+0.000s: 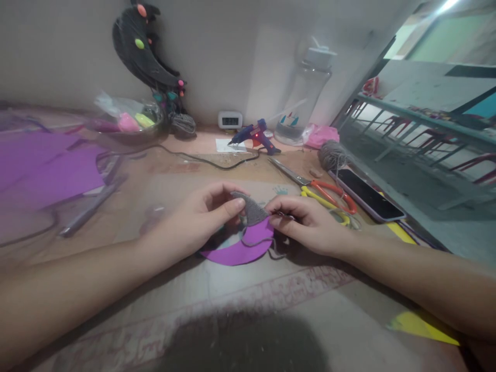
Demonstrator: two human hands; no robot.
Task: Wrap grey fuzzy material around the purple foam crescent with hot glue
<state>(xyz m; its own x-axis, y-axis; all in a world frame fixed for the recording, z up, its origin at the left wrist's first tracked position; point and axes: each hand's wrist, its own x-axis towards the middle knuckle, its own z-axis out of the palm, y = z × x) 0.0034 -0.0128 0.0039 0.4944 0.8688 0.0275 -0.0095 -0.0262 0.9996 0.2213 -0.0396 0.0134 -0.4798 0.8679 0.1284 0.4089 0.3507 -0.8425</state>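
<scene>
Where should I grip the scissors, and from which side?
Probably by the orange handle, from above on the near side. The scissors lie with their blades pointing away and left, so the handles angle back toward the right hand, which would keep fingers off the edges.

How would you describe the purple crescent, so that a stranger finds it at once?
Look at the middle of the table. There, between the left hand and right hand, is the purple crescent. Unlike the purple sheets at far left, it is partly covered with gray yarn.
</scene>
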